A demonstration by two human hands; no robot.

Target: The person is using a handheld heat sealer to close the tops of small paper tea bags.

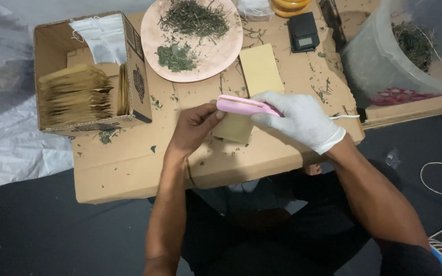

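Work surface: flattened cardboard sheet (pixel 129 168) over dark floor, strewn with dried herb flakes. Right hand (pixel 300 120), in a white glove, fingers wrapped around a smooth pink handheld sealer (pixel 244 106) near the front edge. Bare left hand (pixel 193 128) pinches the tan paper sachet (pixel 234 128) beneath it. Open box (pixel 90 71) at left corner holds stacked sachets.

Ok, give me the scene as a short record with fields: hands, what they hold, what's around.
left hand: bare, pinching the tan pouch
right hand: white glove, grip closed on the pink sealer, clamped over the pouch's top
surface: cardboard box top strewn with herb bits
left of hands: open carton of tan pouches
behind: plate of dried herbs, black scale, spare pouch
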